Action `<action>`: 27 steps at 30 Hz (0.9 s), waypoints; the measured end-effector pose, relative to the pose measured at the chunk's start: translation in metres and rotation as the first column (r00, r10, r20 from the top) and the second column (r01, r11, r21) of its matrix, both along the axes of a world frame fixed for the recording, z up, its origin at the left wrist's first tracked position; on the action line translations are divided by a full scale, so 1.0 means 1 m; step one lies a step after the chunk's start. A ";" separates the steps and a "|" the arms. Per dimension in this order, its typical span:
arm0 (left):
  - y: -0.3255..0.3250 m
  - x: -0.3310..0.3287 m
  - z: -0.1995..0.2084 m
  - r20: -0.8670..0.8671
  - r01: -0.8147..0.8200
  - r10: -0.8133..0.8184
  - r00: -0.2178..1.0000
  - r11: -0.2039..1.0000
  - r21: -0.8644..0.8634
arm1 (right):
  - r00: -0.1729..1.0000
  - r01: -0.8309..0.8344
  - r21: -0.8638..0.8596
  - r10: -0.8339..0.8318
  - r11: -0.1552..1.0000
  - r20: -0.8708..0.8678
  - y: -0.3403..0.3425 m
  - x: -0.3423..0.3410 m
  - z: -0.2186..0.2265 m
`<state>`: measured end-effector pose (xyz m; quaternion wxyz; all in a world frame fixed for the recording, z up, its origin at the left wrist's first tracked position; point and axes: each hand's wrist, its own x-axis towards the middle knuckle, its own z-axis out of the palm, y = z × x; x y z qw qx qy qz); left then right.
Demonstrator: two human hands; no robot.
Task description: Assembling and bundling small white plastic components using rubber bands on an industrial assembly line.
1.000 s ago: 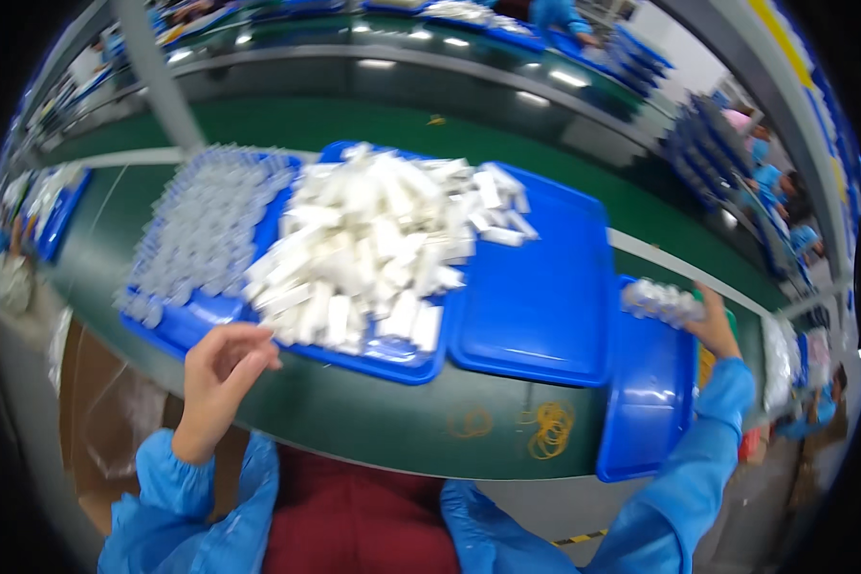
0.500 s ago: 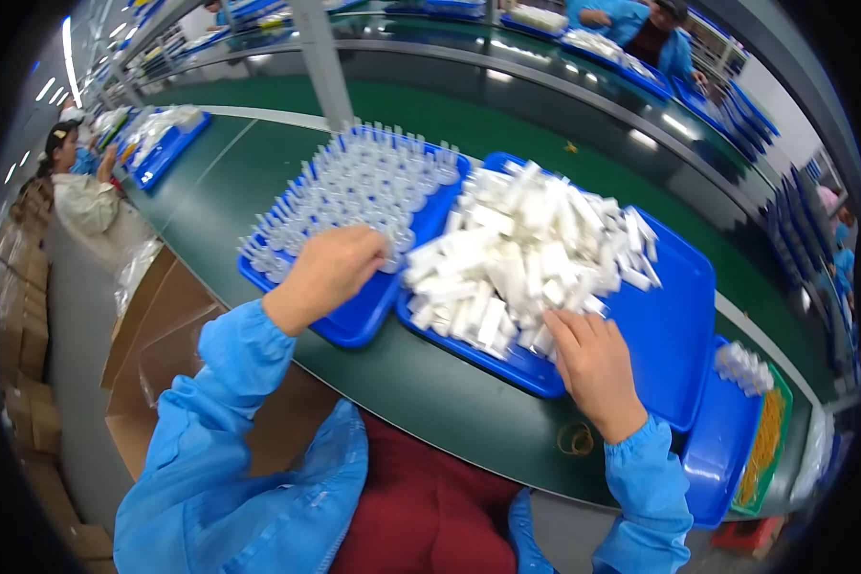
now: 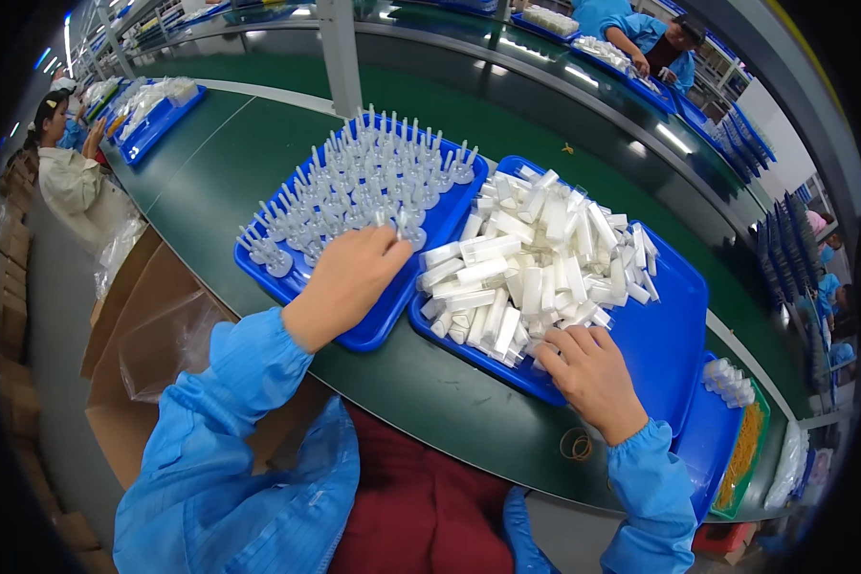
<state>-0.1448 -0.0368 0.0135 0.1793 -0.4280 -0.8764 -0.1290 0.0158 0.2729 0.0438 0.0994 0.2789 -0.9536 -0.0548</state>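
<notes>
My left hand point(image 3: 346, 285) is over the near edge of a blue tray point(image 3: 373, 330) filled with rows of clear plastic pieces point(image 3: 354, 182), each a round base with an upright stem. Its thumb and forefinger are pinched at one of these stemmed pieces; the grip is partly hidden. My right hand point(image 3: 595, 381) rests at the near right edge of a heap of small white boxes with clear ends point(image 3: 536, 253). Its fingers are curled down onto the heap, and what lies beneath them is hidden. A second blue tray point(image 3: 531, 380) carries that heap.
Right of the heap lies another blue tray point(image 3: 665, 316). Beyond are a small stack of clear pieces point(image 3: 727, 383) and a green tray of yellow rubber bands point(image 3: 741, 459). Loose bands point(image 3: 576, 443) lie near the edge. A metal post point(image 3: 340, 57) stands behind; a cardboard box point(image 3: 139, 354) is at left.
My left hand has shifted slightly right along the tray of stemmed pieces. The fingers of my right hand have curled in at the heap's edge. The whole view has tilted a little.
</notes>
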 end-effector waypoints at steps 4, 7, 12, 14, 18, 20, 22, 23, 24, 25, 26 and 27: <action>-0.014 0.021 0.011 0.100 -0.019 -0.006 0.995 0.970 0.243 | 0.999 -0.031 -0.206 0.034 0.978 0.013 0.000 0.000 -0.005; -0.010 0.047 0.023 0.133 0.014 -0.081 0.988 0.897 0.442 | 0.992 0.117 -0.563 -0.125 0.818 0.024 -0.005 0.012 -0.012; 0.009 0.100 0.029 0.400 0.151 -0.514 0.759 0.737 0.659 | 0.864 0.470 -0.853 -0.078 -0.225 0.497 -0.050 0.029 -0.004; 0.025 0.117 0.022 0.536 0.130 -0.650 0.539 0.692 0.710 | 0.830 0.496 -0.705 0.037 -0.507 0.557 -0.061 0.036 -0.008; 0.038 0.135 0.014 0.624 0.065 -0.705 0.337 0.679 0.731 | 0.786 0.471 -0.527 0.065 -0.707 0.615 -0.071 0.051 -0.014; 0.042 0.140 0.012 0.666 0.018 -0.680 0.307 0.704 0.710 | 0.775 0.473 -0.529 0.046 -0.705 0.631 -0.074 0.056 -0.013; 0.043 0.142 0.012 0.674 0.022 -0.676 0.299 0.711 0.703 | 0.784 0.474 -0.568 0.028 -0.673 0.621 -0.072 0.062 -0.014; 0.043 0.142 0.013 0.677 0.025 -0.673 0.298 0.714 0.699 | 0.790 0.475 -0.589 0.021 -0.654 0.613 -0.071 0.064 -0.014; 0.044 0.142 0.012 0.680 0.015 -0.670 0.297 0.715 0.699 | 0.787 0.467 -0.594 0.002 -0.655 0.617 -0.070 0.065 -0.016; 0.045 0.143 0.010 0.682 0.006 -0.668 0.297 0.716 0.698 | 0.785 0.459 -0.600 -0.017 -0.655 0.619 -0.068 0.065 -0.018; 0.045 0.143 0.009 0.684 -0.004 -0.666 0.297 0.716 0.698 | 0.783 0.452 -0.607 -0.035 -0.654 0.621 -0.067 0.066 -0.019; 0.046 0.144 0.009 0.688 0.000 -0.660 0.302 0.722 0.692 | 0.789 0.467 -0.629 -0.028 -0.621 0.614 -0.067 0.067 -0.020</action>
